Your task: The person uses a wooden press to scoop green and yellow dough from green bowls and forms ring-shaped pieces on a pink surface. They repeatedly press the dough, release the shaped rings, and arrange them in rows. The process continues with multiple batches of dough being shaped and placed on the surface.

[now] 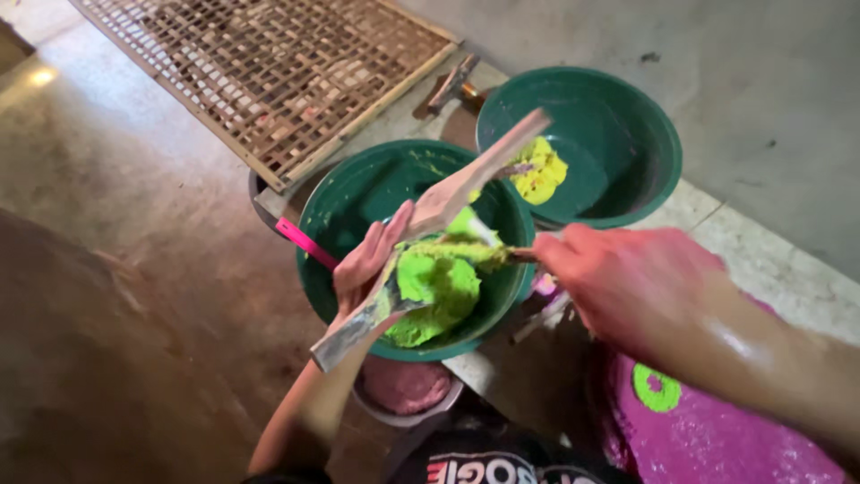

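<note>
head view, looking down over a concrete floor (161, 197). left hand (369, 264): fingers are wrapping closed around a long wooden paddle (448, 202), which is lying tilted from lower left to upper right across the near green basin (358, 193); the paddle's lower end is sticking out past the basin's near rim, its upper end is reaching over the rim of the far green basin (627, 125). bright green paste (439, 287) is sitting on the paddle beside the thumb and is hanging over the inside of the near basin. right hand (627, 278): closed in a narrow grip on a thin stick (502, 255), blurred, whose tip is lying in the green paste on the paddle. far green basin: standing just beyond the near one, rims touching or almost so, holding a lump of yellow paste (540, 170) near its left wall. pink stick (305, 242): lying against the left rim of the near basin. grey bowl (403, 394): sitting just under the near basin's near rim, holding pinkish paste. woven bamboo tray (269, 72): lying flat on the floor toward the top left corner of the view. magenta patch (717, 439) with a green ring (657, 387): showing at the lower right, under the right forearm.
</note>
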